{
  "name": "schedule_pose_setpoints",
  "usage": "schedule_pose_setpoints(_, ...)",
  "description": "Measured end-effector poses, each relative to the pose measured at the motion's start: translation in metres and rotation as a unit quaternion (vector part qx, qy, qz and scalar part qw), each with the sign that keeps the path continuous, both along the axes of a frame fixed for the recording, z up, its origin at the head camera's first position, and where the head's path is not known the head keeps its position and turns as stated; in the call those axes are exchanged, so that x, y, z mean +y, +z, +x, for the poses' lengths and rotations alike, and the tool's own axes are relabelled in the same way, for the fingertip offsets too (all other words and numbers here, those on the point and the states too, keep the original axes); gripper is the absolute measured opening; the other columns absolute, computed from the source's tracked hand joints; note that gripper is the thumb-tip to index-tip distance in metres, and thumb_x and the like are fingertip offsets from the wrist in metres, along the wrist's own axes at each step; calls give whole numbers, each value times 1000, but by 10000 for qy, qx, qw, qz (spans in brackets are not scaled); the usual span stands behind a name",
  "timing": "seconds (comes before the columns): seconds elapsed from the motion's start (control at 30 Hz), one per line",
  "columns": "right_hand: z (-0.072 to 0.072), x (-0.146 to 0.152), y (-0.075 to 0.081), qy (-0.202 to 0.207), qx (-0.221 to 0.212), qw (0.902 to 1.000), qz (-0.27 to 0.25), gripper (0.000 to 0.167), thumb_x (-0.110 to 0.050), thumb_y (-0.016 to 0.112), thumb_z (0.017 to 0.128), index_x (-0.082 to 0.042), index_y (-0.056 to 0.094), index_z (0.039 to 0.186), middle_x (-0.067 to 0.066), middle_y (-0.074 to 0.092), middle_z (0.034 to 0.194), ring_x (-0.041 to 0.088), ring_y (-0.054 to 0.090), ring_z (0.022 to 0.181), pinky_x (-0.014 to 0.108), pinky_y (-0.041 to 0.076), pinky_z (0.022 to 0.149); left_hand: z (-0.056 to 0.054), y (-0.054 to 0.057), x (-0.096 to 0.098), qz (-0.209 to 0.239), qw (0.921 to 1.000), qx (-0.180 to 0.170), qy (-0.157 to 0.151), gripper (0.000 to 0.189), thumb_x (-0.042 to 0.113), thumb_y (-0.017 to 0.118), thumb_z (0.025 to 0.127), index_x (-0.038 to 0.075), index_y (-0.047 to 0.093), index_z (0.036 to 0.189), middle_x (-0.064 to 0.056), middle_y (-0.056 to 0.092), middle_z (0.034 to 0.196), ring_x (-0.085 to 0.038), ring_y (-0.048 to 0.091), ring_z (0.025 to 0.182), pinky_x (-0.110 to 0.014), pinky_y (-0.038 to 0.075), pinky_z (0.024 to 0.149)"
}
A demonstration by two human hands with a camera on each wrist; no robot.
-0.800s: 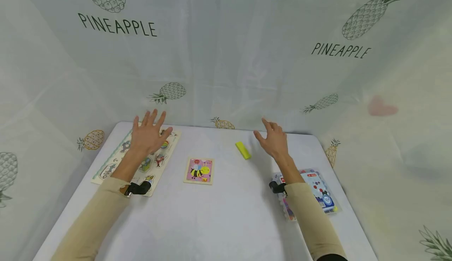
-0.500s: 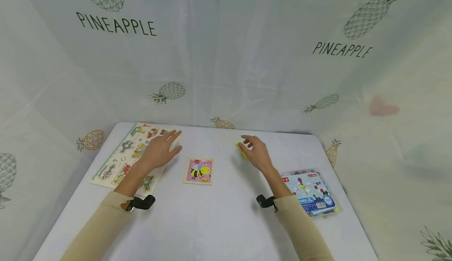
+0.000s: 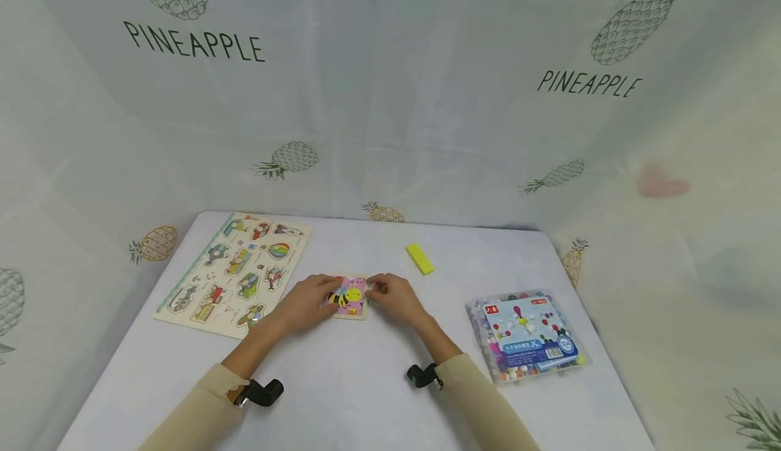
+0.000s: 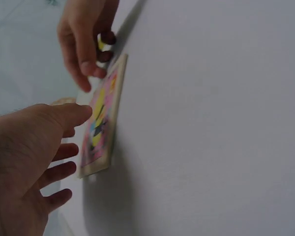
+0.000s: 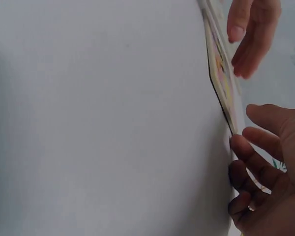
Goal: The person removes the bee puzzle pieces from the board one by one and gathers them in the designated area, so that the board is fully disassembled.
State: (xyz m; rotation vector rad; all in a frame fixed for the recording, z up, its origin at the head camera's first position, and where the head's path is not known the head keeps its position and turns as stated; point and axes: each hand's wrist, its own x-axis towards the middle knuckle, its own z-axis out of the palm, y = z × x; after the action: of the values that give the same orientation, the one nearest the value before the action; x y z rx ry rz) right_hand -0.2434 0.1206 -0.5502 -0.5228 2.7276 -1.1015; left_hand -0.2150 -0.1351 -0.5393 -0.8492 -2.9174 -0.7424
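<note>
In the head view a small square bee picture puzzle point(image 3: 352, 296) with a pale wooden rim lies flat on the table between both hands. My left hand point(image 3: 307, 304) is at its left side, and the fingertips overlap the picture's left part. In the left wrist view that hand's fingers are spread and relaxed, with the thumb point(image 4: 81, 114) over the puzzle's face. My right hand point(image 3: 398, 300) is beside the puzzle's right edge. Seen from the right wrist, its fingers point(image 5: 243, 145) are loosely bent at the puzzle's corner, thumb apart from them.
A larger wooden puzzle board point(image 3: 234, 281) with vehicle pictures lies at the left. Behind the right hand is a yellow block point(image 3: 419, 259). A clear plastic box point(image 3: 527, 336) of colourful pieces stands at the right. A pineapple-print curtain point(image 3: 390, 98) hangs behind the table point(image 3: 342, 397).
Both hands have come down and inward from the board and the yellow block to the two sides of the bee puzzle. The yellow block and the puzzle have stayed in place.
</note>
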Motion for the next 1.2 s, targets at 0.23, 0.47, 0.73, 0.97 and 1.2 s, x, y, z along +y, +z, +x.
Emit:
schedule_pose_setpoints(0.23,0,-12,-1,-116,167,9995,230,41,-28,74,92,-11,68,129,-7,62,86,10,53,77,27,43,70,6,-8,7,-115,9992,315,-194,51,29,75,92,9,63,137,-15,56,141,-38,52,130,-61,42,100)
schedule_pose_setpoints(0.47,-1,-15,0,-164,285,9982,506,42,-30,74,92,-13,69,130,-6,60,85,11,51,76,28,41,68,9,-14,9,-733,9962,434,-204,49,39,69,95,21,63,140,-14,50,147,-38,47,132,-62,42,97)
schedule_pose_setpoints(0.73,-1,-18,-1,-281,277,9973,613,37,-31,73,93,-15,70,127,-7,60,84,10,51,74,26,42,65,9,-16,9,-957,9944,423,-159,49,43,65,96,25,60,142,-11,50,147,-36,45,132,-61,42,97)
schedule_pose_setpoints(0.97,-3,-19,1,-341,252,9979,494,33,-28,72,93,-15,71,123,-6,61,83,11,52,73,27,42,65,9,-15,9,-959,9944,410,-143,49,44,65,96,26,61,141,-9,50,147,-35,44,133,-62,42,97)
schedule_pose_setpoints(1.2,-5,-19,-2,-385,114,9980,496,31,-29,71,94,-16,71,122,-7,61,82,9,52,71,26,42,63,11,-15,10,-989,9943,369,-123,48,43,66,96,26,61,141,-10,50,147,-36,44,133,-63,41,97)
